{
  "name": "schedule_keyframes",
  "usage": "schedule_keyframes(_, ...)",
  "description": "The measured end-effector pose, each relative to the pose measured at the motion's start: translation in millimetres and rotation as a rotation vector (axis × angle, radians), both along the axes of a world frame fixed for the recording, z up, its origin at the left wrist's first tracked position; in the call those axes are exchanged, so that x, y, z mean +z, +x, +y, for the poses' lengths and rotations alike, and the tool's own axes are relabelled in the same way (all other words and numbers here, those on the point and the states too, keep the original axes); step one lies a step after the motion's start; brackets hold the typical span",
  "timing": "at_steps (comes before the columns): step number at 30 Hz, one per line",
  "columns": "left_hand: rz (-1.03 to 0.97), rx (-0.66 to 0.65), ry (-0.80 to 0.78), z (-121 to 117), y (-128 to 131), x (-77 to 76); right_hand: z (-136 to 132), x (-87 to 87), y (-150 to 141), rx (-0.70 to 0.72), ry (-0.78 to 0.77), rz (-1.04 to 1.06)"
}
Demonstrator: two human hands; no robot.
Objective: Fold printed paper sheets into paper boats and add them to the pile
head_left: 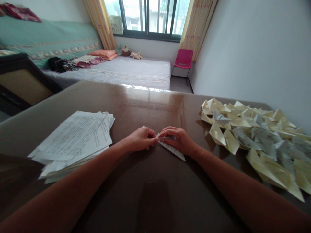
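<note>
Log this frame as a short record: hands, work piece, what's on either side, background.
Left hand: fingertips pinching one end of the folded paper
Right hand: fingers on the same piece
Work piece: narrow, pointed, printed
Left side: stack of printed sheets, edges uneven
Right side: cluster of folded paper shapes, cream and printed
Surface: glossy brown table
Background: bed, pink chair, window

pink chair [184, 59] near wall [243, 55]; orange pillows [103, 54] on bed [145, 69]; window [147, 19] between curtains [198, 26].
</note>
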State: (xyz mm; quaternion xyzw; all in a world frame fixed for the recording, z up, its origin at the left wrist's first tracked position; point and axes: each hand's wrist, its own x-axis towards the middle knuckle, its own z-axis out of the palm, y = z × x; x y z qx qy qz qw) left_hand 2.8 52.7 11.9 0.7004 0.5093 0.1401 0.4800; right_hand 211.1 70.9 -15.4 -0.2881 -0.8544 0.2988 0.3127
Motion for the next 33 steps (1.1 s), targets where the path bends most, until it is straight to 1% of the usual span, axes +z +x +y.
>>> schedule_keyframes(4,-0.061,0.047,-0.020,0.5,0.8,0.3,0.0,0.1,0.2,-0.046,0.023,-0.057)
schedule_keyframes(7,-0.096,0.089,-0.021,0.8,1.1,-1.0,-0.2,1.1,0.3,-0.048,0.040,-0.082)
schedule_keyframes(11,-0.122,0.108,-0.016,0.0,1.5,-1.2,-0.1,3.5,1.1,-0.048,0.056,-0.106)
schedule_keyframes(14,-0.105,0.105,0.002,-0.2,1.4,-1.0,0.2,4.9,1.5,-0.028,0.094,-0.160)
schedule_keyframes(17,-0.072,0.098,0.102,0.2,1.2,-1.0,0.3,4.7,1.2,-0.013,0.140,-0.226)
schedule_keyframes(19,-0.093,0.088,0.160,0.1,1.9,-0.5,0.1,3.8,0.9,-0.018,0.160,-0.260)
schedule_keyframes(22,-0.108,0.068,0.165,-1.1,4.4,1.0,0.1,2.2,0.8,-0.015,0.177,-0.283)
schedule_keyframes(28,0.005,0.044,0.203,-0.8,4.2,3.5,3.8,3.8,3.2,0.043,0.133,-0.233)
schedule_keyframes(33,0.015,0.051,0.208,0.2,2.9,-0.7,6.2,7.2,5.7,0.048,0.130,-0.220)
